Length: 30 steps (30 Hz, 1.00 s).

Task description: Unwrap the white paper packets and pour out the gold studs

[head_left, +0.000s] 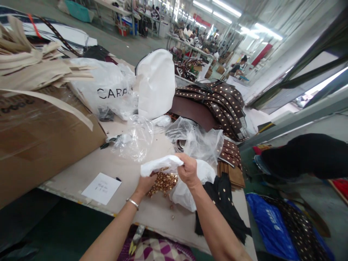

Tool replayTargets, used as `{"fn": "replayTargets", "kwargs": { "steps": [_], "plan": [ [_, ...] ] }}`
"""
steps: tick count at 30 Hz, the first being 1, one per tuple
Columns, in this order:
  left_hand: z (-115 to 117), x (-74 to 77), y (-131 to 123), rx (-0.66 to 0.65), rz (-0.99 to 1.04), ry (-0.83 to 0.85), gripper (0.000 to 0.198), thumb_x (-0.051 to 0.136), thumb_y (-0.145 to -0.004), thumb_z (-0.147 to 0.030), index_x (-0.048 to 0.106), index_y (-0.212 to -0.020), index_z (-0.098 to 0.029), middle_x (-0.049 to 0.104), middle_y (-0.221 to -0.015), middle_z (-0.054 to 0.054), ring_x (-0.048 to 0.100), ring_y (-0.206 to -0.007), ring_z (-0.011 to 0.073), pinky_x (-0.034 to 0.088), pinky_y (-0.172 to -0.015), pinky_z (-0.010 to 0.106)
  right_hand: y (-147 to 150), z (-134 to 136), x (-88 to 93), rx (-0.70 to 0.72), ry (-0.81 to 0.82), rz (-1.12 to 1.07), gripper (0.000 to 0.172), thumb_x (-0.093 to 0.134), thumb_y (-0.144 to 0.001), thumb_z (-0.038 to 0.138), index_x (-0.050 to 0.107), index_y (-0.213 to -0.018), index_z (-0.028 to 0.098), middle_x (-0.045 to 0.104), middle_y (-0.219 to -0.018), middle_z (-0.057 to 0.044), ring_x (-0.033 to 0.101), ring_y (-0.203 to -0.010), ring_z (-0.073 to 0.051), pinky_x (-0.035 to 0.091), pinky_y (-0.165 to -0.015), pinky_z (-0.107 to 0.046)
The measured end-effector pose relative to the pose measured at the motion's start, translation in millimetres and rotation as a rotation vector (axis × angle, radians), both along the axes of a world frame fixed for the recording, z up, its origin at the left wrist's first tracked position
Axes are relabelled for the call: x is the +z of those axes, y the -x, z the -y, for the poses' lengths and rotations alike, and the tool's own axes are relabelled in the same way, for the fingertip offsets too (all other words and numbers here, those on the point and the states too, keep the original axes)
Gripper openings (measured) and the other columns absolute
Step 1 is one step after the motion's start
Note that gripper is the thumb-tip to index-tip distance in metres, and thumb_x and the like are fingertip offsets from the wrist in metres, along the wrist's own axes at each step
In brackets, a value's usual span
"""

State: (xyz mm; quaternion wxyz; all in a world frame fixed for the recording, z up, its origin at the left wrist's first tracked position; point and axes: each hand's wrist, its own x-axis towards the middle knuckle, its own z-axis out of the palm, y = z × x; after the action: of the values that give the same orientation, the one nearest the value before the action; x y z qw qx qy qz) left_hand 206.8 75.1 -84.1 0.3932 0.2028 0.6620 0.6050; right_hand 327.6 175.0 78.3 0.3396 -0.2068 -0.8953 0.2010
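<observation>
A small white plastic bag (163, 161) is stretched between my two hands above the table. My right hand (188, 168) is closed around the bag's right edge. My left hand (145, 183), with a silver bangle at the wrist, is closed at its left end; the bag partly hides its fingers. Just below the bag lies a heap of gold-coloured metal studs (164, 183), with a few loose ones nearer the table's front edge. Another white plastic bag (183, 195) lies crumpled under my right wrist.
On the table (122, 192) are a paper note (102, 188), a cardboard box (46, 137), clear plastic bags (138, 137), black fabric (223, 203) and studded brown strips (217, 101). A person in black (307, 156) bends down at right, near a blue bag (268, 224).
</observation>
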Motion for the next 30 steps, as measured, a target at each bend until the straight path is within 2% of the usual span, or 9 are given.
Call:
{"fn": "replayTargets", "kwargs": {
  "steps": [7, 14, 17, 25, 27, 30],
  "plan": [
    [4, 5.3, -9, -0.156, -0.165, 0.158, 0.023, 0.067, -0.089, -0.039, 0.066, -0.091, -0.016, 0.068, -0.091, 0.004, 0.066, -0.085, 0.019, 0.055, -0.081, 0.04, 3, -6, 12.4, 0.06, -0.124, 0.101, 0.036, 0.041, -0.078, 0.014, 0.071, -0.098, 0.019, 0.073, -0.086, -0.008, 0.068, -0.08, -0.021, 0.052, -0.073, -0.03],
    [4, 10.1, -14, -0.299, -0.344, 0.164, 0.02, 0.069, -0.088, -0.034, 0.066, -0.095, -0.016, 0.067, -0.093, 0.004, 0.065, -0.088, 0.02, 0.054, -0.083, 0.041, 5, -11, 23.2, 0.085, -0.207, 0.174, 0.031, 0.041, -0.084, 0.014, 0.07, -0.095, 0.019, 0.072, -0.082, -0.007, 0.067, -0.076, -0.021, 0.05, -0.071, -0.029],
    [5, 8.5, -14, -0.302, -0.414, 0.163, 0.021, 0.071, -0.086, -0.034, 0.066, -0.093, -0.015, 0.067, -0.095, 0.005, 0.064, -0.091, 0.0211, 0.054, -0.085, 0.043, 5, -10, 27.2, 0.09, -0.227, 0.195, 0.031, 0.043, -0.083, 0.012, 0.07, -0.095, 0.019, 0.072, -0.081, -0.007, 0.066, -0.076, -0.02, 0.049, -0.072, -0.028],
    [9, 4.7, -18, -0.238, -0.482, 0.086, 0.033, 0.071, -0.085, -0.035, 0.062, -0.109, -0.015, 0.065, -0.106, 0.007, 0.064, -0.094, 0.0221, 0.055, -0.083, 0.044, -2, -14, 31.4, 0.047, -0.258, 0.205, 0.031, 0.043, -0.078, 0.008, 0.069, -0.093, 0.017, 0.072, -0.081, -0.006, 0.067, -0.075, -0.02, 0.049, -0.068, -0.027],
    [11, 3.5, -17, -0.23, -0.496, 0.046, 0.037, 0.071, -0.085, -0.035, 0.061, -0.114, -0.015, 0.065, -0.109, 0.008, 0.064, -0.095, 0.0225, 0.056, -0.083, 0.043, -4, -15, 35.9, 0.039, -0.263, 0.202, 0.031, 0.044, -0.078, 0.007, 0.069, -0.092, 0.017, 0.073, -0.081, -0.006, 0.068, -0.075, -0.02, 0.048, -0.067, -0.027],
    [13, 2.2, -16, -0.227, -0.542, -0.037, 0.046, 0.071, -0.085, -0.035, 0.057, -0.124, -0.016, 0.062, -0.121, 0.011, 0.062, -0.106, 0.0261, 0.054, -0.09, 0.049, -9, -14, 47.8, -0.006, -0.266, 0.178, 0.033, 0.043, -0.079, 0.006, 0.069, -0.097, 0.016, 0.074, -0.086, -0.007, 0.069, -0.079, -0.02, 0.049, -0.069, -0.027]
  ]
}}
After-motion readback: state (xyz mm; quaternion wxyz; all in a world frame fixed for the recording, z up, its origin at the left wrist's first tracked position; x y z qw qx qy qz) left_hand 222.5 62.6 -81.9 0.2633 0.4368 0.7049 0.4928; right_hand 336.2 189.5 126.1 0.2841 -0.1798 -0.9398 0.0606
